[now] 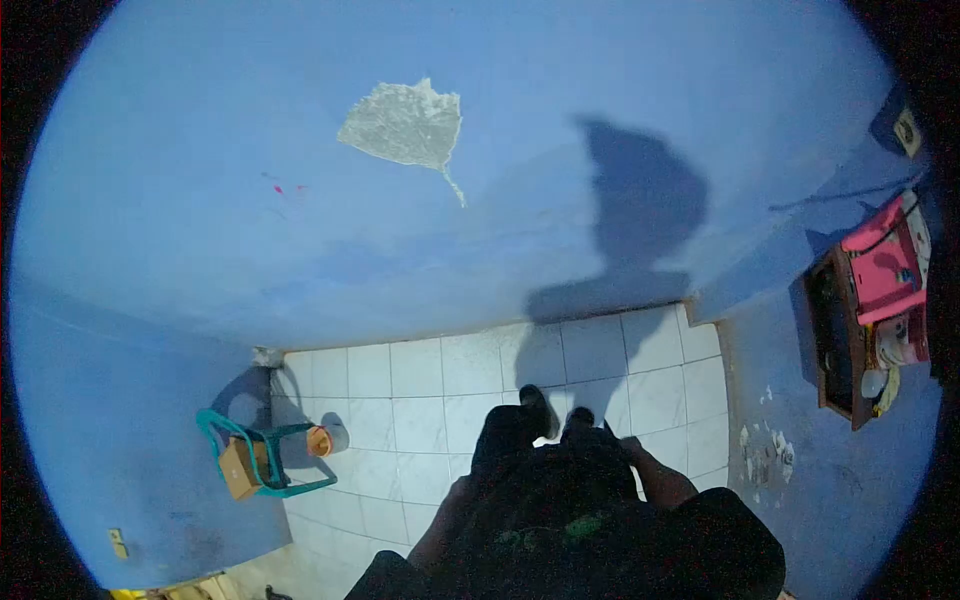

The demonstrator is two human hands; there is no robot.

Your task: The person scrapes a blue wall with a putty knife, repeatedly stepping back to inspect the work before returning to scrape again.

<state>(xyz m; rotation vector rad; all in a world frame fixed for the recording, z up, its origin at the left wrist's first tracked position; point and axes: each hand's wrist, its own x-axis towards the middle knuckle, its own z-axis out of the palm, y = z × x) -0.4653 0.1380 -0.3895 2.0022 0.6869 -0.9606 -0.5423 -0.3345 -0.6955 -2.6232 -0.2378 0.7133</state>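
Note:
My left hand (pixel 459 490) hangs low beside my dark clothing, near my thigh; its fingers are lost in shadow. On the other side, my right hand (pixel 631 449) is also down by my leg, with its fingers too dark to make out. A thin dark shape (pixel 607 427) shows just beside it, and whether the hand holds it is unclear. Below my dark shirt (pixel 560 525), with a small green print, my feet in dark footwear (pixel 537 405) stand on the white tiled floor (pixel 420 420).
Ahead is a blue wall (pixel 250 120) with a bare grey patch (pixel 405 124) and my shadow. At left, a teal chair (pixel 262 462) holds a cardboard box (pixel 240 468) beside an orange container (pixel 319 441). A wooden shelf (pixel 846 340) with pink items (pixel 885 265) stands at right.

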